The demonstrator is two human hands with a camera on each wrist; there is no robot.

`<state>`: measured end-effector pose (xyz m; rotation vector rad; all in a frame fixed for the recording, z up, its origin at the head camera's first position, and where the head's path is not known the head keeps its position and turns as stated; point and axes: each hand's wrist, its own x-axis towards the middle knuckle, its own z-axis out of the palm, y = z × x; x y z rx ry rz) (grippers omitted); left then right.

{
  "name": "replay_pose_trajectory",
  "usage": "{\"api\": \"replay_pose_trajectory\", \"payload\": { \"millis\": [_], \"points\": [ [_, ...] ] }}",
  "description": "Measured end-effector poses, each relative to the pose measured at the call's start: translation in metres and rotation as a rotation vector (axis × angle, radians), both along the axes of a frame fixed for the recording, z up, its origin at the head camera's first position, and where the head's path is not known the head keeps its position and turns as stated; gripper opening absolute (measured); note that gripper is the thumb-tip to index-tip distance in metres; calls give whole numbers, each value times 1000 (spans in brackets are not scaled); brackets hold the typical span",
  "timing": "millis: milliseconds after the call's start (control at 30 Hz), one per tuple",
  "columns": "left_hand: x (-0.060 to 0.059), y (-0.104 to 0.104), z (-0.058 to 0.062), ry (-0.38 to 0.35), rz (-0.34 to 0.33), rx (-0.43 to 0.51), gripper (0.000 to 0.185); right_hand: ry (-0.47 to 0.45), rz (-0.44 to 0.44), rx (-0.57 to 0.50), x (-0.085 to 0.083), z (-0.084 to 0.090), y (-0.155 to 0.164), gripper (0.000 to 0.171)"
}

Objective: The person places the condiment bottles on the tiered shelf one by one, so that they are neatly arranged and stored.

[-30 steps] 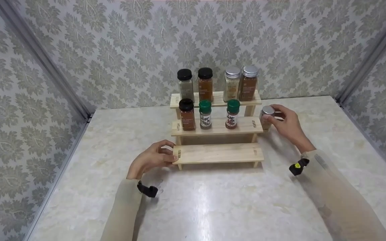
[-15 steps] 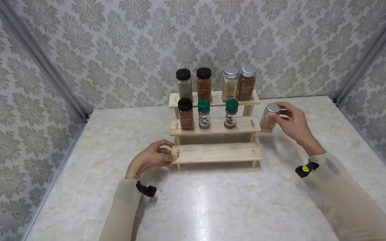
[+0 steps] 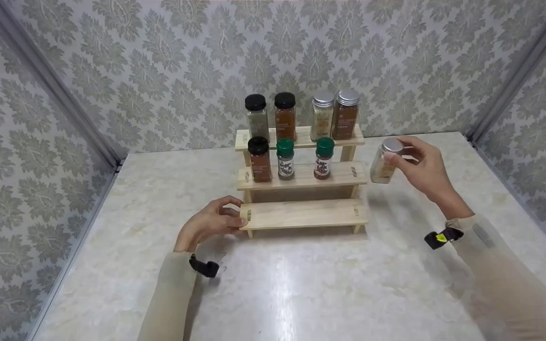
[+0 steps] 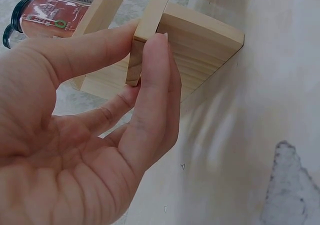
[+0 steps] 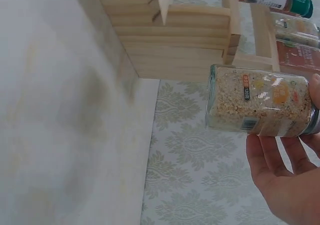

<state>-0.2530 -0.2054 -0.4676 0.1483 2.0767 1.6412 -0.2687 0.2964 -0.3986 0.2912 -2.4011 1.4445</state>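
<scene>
A three-tier wooden rack [image 3: 304, 215] stands mid-table. My left hand [image 3: 211, 219] pinches the left end of its lowest shelf; the left wrist view shows thumb and fingers [image 4: 155, 85] around the board's end. To the right of the rack, my right hand [image 3: 424, 166] grips a silver-lidded glass spice jar [image 3: 384, 163] near its lid. In the right wrist view this jar [image 5: 260, 102] holds pale, coarse granules and is off the table, beside the rack's side. The middle shelf bears a black-lidded jar [image 3: 259, 161] and two green-capped shakers, one grey [image 3: 286, 163], one red [image 3: 323, 163].
On the top shelf are two black-lidded jars [image 3: 285, 118] at the left and two silver-lidded jars [image 3: 345, 118] at the right. Patterned wall panels [image 3: 197, 61] stand behind and at both sides of the marbled table [image 3: 301, 289].
My right hand has lifted the silver-lidded spice jar and moved it rightward, away from the rack. The left hand keeps its grip on the lowest shelf. The head view has shifted slightly.
</scene>
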Motion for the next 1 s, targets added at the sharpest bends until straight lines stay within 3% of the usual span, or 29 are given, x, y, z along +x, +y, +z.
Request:
{"api": "replay_pose_trajectory", "payload": {
  "millis": [567, 1000],
  "points": [
    [1, -1, 1, 13, 1, -10, 48, 84, 67, -70, 7, 30, -23, 45],
    [3, 0, 3, 3, 14, -5, 48, 74, 112, -72, -6, 29, -57, 44]
  ]
}}
